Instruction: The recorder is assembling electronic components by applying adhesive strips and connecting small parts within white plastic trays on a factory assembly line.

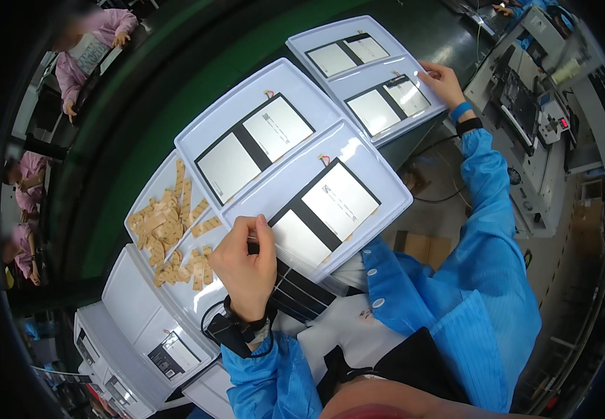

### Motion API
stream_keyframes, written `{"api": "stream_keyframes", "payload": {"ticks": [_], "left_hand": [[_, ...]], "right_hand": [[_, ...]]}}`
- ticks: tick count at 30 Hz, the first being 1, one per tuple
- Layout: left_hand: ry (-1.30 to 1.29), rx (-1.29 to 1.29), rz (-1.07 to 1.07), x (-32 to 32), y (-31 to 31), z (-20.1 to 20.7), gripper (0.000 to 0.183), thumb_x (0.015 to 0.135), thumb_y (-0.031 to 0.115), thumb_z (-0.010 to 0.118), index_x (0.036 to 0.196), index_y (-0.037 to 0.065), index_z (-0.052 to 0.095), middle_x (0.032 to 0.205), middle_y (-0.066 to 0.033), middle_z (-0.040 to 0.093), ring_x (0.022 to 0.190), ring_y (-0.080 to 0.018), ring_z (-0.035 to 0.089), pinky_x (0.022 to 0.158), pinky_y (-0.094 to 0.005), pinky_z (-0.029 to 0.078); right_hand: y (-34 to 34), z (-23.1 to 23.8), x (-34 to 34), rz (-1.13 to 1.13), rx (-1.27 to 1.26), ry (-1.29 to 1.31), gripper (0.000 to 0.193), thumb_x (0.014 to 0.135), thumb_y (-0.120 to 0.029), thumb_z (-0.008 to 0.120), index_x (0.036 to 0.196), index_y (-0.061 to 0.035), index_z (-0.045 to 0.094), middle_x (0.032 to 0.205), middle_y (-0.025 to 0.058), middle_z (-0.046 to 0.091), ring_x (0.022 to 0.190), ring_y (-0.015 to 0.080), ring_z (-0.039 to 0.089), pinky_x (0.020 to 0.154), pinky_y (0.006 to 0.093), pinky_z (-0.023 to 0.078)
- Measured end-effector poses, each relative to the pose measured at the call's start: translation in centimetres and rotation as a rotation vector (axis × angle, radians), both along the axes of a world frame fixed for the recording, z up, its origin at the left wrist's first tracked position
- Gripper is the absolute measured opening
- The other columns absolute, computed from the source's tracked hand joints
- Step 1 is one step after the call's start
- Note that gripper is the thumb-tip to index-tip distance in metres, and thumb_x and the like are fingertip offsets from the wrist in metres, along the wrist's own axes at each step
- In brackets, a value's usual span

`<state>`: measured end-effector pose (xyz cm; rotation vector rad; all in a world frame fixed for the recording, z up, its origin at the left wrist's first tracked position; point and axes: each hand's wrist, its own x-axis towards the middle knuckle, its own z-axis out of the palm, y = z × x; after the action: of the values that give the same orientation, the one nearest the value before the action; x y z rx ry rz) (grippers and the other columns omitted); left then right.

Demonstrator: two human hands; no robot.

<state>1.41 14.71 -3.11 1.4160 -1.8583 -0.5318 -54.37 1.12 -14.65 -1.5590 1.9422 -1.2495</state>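
My right hand (443, 85) grips the right rim of the far white tray (330, 85), which holds two flat silver battery packs (390, 105) with black middle bands. My left hand (247, 262) is closed, thumb up, at the near left edge of the middle white tray (386, 202). What its fingers hold is hidden. A dark sheet with pale lines (302, 293) shows beside that hand, below the tray edge; I cannot tell whether they touch. Two larger silver battery packs (344, 202) lie in the middle tray's two compartments, with small red-wired connectors at their upper edges.
Left of the middle tray, another tray holds a heap of perforated tan strips (159, 227). Further near-left, a white tray (131, 300) contains a black-and-white battery pack (173, 355). A dark green surface (156, 77) runs behind. Equipment (526, 112) stands right; people in pink work far left.
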Motion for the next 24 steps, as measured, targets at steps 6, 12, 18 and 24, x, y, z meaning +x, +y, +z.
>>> {"api": "stream_keyframes", "payload": {"ticks": [6,12,18,24], "left_hand": [[-0.024,0.047,0.031,0.5,0.2,0.9,0.022,0.099,0.017,0.066,0.083,0.002,0.067,0.065,-0.011,0.065,0.055,-0.0221,0.063,0.054,-0.0334,0.044],[0.262,0.237,-0.049,2.4,0.1,0.5,0.021,0.099,0.018,0.059,0.091,0.0,0.066,0.068,-0.0052,0.06,0.061,-0.0129,0.053,0.061,-0.0269,0.041],[0.568,0.334,-0.321,4.3,-0.2,0.8,0.03,0.088,0.016,0.059,0.113,0.0,0.06,0.091,-0.0047,0.057,0.086,-0.0128,0.055,0.082,-0.0265,0.042],[0.71,0.213,-0.146,5.1,-1.1,1.1,0.031,0.094,-0.002,0.068,0.124,0.0,0.058,0.11,-0.0057,0.061,0.102,-0.0117,0.06,0.09,-0.0245,0.047]], "right_hand": [[-1.4,1.3,0.8,-0.15,0.104,0.129,0.036,0.088,-0.025,0.08,0.117,-0.0037,0.076,0.1,0.0123,0.078,0.087,0.018,0.072,0.082,0.0304,0.056],[-0.5,0.1,-0.1,-0.119,0.118,0.143,0.032,0.088,-0.022,0.079,0.113,-0.0016,0.076,0.1,0.0119,0.078,0.089,0.02,0.073,0.084,0.032,0.057],[0.2,1.1,-0.9,-0.107,0.22,0.28,0.042,0.082,-0.025,0.084,0.117,-0.0031,0.074,0.105,0.0139,0.077,0.097,0.0232,0.073,0.088,0.0341,0.056],[-0.7,11.1,12.8,0.324,-0.142,0.064,0.032,0.1,-0.021,0.069,0.125,-0.0014,0.07,0.112,0.0086,0.075,0.109,0.018,0.069,0.093,0.0312,0.054]]}}
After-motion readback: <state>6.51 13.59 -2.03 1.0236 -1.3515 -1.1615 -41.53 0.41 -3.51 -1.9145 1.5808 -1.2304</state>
